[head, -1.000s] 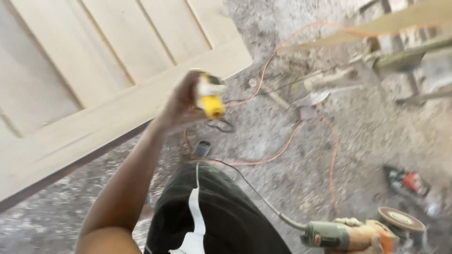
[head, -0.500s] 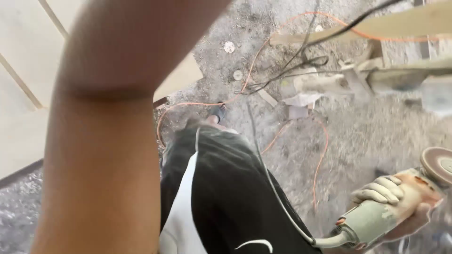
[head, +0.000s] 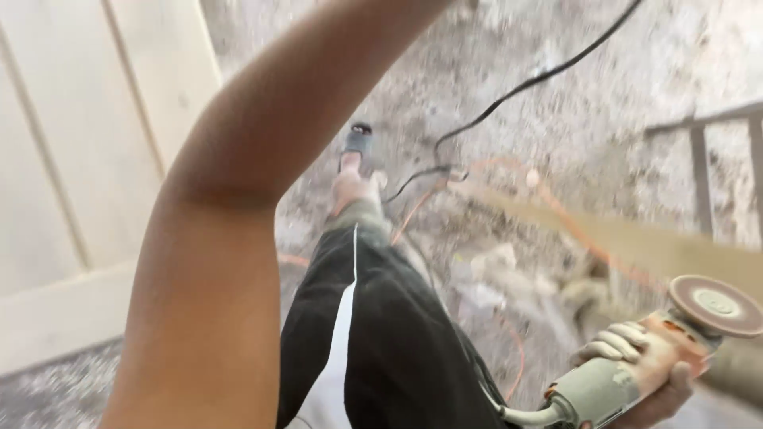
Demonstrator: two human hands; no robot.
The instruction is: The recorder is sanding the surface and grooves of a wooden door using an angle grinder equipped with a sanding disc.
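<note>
left arm [head: 230,238] raised | hand out of view | yellow tool apparently gone

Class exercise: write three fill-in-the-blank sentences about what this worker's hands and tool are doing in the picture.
1. The right hand grips an angle ____.
2. The grinder's disc faces ____.
3. The left arm is raised, so its hand is out of ____.

Missing words: grinder; up; view.

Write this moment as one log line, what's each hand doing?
right hand: grips angle grinder, disc up | left hand: out of view, arm raised | cord hangs | wooden door left
</note>
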